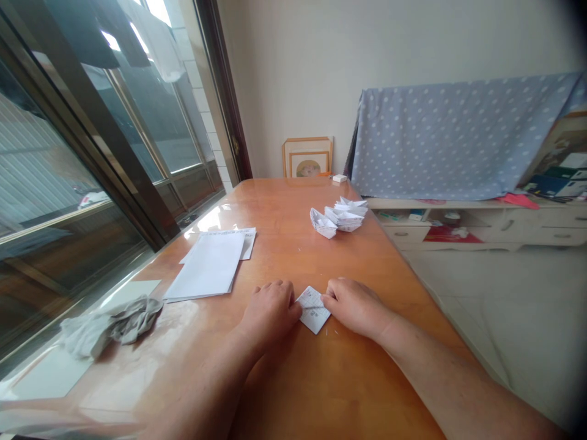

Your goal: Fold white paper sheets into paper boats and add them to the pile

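Observation:
A small folded paper square [314, 313], printed on its face, lies turned like a diamond on the wooden table [284, 256]. My left hand [274, 308] grips its left corner between thumb and curled fingers. On the opposite corner, the thumb and fingers of my right hand [351, 304] are closed too. A crease runs across the paper between both hands. Farther off, toward the table's right edge, stands a cluster of several folded paper boats [346, 215].
To the left lies a stack of paper sheets [206, 266]. A crumpled grey cloth [132, 321] rests near the window side. At the far end are a small white box [339, 178] and framed pictures [308, 160]. Small paper scraps lie beside my right hand.

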`<state>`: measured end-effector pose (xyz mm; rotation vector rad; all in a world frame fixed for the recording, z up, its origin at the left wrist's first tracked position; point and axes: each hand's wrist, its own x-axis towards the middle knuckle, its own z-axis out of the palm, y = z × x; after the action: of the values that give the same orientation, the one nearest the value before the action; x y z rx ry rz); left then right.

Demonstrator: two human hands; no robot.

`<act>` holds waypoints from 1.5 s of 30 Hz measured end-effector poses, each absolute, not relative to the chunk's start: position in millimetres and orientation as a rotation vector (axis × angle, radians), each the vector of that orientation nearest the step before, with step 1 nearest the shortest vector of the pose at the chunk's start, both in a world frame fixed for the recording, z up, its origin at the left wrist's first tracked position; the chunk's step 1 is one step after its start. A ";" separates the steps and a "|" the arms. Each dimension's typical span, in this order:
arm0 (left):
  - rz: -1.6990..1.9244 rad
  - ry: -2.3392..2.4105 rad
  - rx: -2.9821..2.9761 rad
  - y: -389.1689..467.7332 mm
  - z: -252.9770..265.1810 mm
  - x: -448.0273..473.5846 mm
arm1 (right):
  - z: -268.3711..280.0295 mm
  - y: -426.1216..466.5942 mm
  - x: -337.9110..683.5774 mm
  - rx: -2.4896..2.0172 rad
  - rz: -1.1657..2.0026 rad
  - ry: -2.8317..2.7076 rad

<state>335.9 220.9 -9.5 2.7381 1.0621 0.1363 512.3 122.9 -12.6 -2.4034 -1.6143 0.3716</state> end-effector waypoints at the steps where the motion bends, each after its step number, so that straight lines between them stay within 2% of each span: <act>1: 0.173 1.038 2.747 220.4 -10.6 336.1 | -12.6 123.0 512.2 -2.408 0.365 -1.616; 5: 0.286 0.765 2.793 218.8 -12.0 338.2 | -13.6 123.6 512.6 -2.414 0.366 -1.611; 12: 0.203 0.292 2.831 219.6 -10.4 341.0 | -15.7 124.3 513.4 -2.372 0.379 -1.617; 19: 0.203 0.330 2.818 221.6 -15.3 341.5 | -20.8 121.5 530.6 -2.197 0.525 -1.532; 36: 0.183 0.413 2.918 218.8 -9.8 338.6 | -15.8 115.3 532.3 -2.402 0.433 -1.548; 45: 0.173 0.419 2.942 217.4 -9.4 334.5 | -19.2 115.6 534.0 -2.371 0.441 -1.608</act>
<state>334.5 217.4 -9.4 2.9422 0.4187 0.1730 534.0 115.6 -19.2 -2.3705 -1.6079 0.4406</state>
